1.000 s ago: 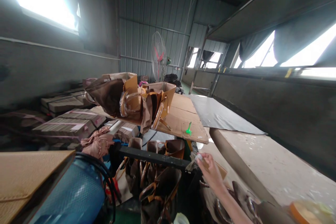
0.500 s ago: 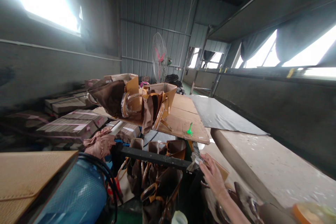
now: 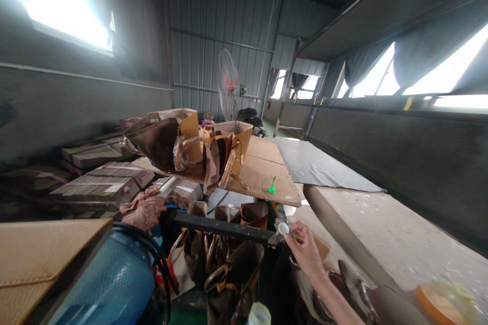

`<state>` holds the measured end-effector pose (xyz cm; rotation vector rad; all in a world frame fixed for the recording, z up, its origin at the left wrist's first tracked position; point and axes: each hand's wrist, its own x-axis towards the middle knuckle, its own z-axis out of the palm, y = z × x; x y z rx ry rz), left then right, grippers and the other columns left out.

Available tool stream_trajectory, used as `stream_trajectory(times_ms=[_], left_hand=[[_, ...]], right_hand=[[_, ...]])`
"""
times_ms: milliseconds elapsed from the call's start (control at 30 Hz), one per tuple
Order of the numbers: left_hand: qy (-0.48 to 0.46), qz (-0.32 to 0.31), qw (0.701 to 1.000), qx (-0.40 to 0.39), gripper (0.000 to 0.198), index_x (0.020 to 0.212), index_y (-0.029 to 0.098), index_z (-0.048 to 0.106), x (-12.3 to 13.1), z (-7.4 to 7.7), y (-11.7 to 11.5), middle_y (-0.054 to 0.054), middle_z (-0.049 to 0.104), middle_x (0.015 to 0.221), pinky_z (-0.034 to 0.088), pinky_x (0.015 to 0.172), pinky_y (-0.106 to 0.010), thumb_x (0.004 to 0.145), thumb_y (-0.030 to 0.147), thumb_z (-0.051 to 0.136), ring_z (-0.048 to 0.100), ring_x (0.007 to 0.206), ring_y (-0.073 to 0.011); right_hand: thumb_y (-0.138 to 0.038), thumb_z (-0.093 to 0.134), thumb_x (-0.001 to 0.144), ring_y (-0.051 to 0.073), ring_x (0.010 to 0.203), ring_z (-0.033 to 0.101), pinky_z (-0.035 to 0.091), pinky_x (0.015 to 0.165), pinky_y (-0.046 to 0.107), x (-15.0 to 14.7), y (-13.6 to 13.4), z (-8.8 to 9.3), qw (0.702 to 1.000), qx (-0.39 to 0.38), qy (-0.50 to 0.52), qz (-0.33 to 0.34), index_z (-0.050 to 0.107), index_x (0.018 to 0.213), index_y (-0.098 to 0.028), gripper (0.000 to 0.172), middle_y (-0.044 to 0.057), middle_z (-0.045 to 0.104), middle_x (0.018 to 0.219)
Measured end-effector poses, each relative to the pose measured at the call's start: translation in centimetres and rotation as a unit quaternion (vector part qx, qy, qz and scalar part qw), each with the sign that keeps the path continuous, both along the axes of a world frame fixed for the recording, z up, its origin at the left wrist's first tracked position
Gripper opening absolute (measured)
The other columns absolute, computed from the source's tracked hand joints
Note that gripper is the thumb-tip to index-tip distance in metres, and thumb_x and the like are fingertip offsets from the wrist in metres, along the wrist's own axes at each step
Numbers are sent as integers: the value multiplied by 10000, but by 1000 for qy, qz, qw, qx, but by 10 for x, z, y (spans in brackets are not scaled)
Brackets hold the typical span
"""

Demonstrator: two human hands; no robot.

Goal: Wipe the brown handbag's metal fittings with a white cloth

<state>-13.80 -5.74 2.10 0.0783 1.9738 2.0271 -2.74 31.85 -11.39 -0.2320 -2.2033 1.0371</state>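
Observation:
My right hand (image 3: 304,251) reaches forward over a heap of brown bags, fingers pinched on a small white round object (image 3: 283,228) wrapped in clear plastic. It hovers just beyond a black bar (image 3: 224,228) with several brown handbags (image 3: 223,256) hanging below it. My left hand is out of view.
A cardboard-covered table (image 3: 267,175) carries a pile of brown bags (image 3: 190,144) and a green object (image 3: 272,186). A long white worktable (image 3: 385,233) with a cardboard tube (image 3: 335,223) runs on the right. Flat boxes (image 3: 102,183), a blue cylinder (image 3: 110,279) and a fan (image 3: 227,84) stand left and behind.
My right hand has lifted slightly and turned, so the small white round object now shows between the fingertips. The view shifted a little.

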Motion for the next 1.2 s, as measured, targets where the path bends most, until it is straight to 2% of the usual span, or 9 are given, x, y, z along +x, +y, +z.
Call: stream_trajectory(times_ms=[167, 367, 500, 633, 900, 967, 1133, 1200], left_hand=[[8, 17, 1000, -8, 419, 915, 111, 653, -6, -4, -2, 0, 640, 866, 538, 677, -313, 871, 513, 544, 643, 805, -224], [16, 31, 999, -9, 425, 918, 114, 654, -11, -4, -3, 1, 639, 843, 539, 675, -316, 887, 515, 515, 644, 797, -218], [23, 35, 999, -4, 438, 903, 114, 657, -7, -4, -3, 3, 641, 802, 538, 672, -319, 892, 523, 499, 650, 785, -217], [29, 35, 999, -1, 434, 883, 114, 667, -4, -2, -3, 4, 649, 786, 530, 661, -308, 880, 522, 520, 653, 769, -211], [42, 38, 998, 5, 454, 855, 112, 662, -2, 4, -1, 3, 650, 786, 539, 671, -318, 880, 537, 507, 655, 782, -219], [48, 42, 998, 9, 454, 823, 117, 672, -1, 4, -1, 7, 647, 749, 540, 669, -326, 849, 550, 540, 661, 792, -235], [56, 47, 997, 10, 410, 695, 163, 713, 1, 5, -1, 27, 602, 643, 490, 648, -345, 616, 564, 725, 665, 844, -303], [61, 51, 997, 11, 391, 690, 169, 711, 1, 7, -1, 32, 603, 644, 487, 644, -353, 584, 543, 758, 665, 843, -312]], right_hand=[[-491, 551, 858, 175, 838, 562, 481, 773, 378, 6, -3, 11, 997, 77, 11, -15, 557, 868, -161, 330, 38, 563, 914], [-356, 472, 904, 212, 957, 555, 454, 870, 415, 12, -10, 30, 985, 172, 21, 8, 575, 863, -183, 205, 57, 583, 939], [-273, 441, 898, 231, 935, 566, 472, 847, 413, 15, -12, 36, 974, 226, 22, 14, 577, 859, -216, 153, 67, 609, 937], [-219, 429, 883, 231, 889, 579, 496, 807, 407, 17, -14, 37, 962, 271, 23, 14, 588, 869, -225, 160, 68, 618, 932], [-94, 366, 848, 241, 937, 567, 503, 835, 411, 18, -15, 40, 943, 332, 9, 16, 588, 941, -207, 266, 81, 600, 981], [-79, 363, 835, 243, 943, 559, 500, 841, 413, 19, -15, 40, 939, 343, 6, 16, 576, 959, -205, 277, 81, 596, 990], [-49, 390, 759, 272, 960, 535, 483, 841, 460, 20, -17, 40, 933, 360, 0, 10, 525, 1010, -181, 314, 93, 586, 989], [-56, 415, 743, 271, 950, 534, 483, 830, 460, 21, -17, 40, 932, 363, -3, 12, 503, 1027, -179, 322, 90, 582, 985]])
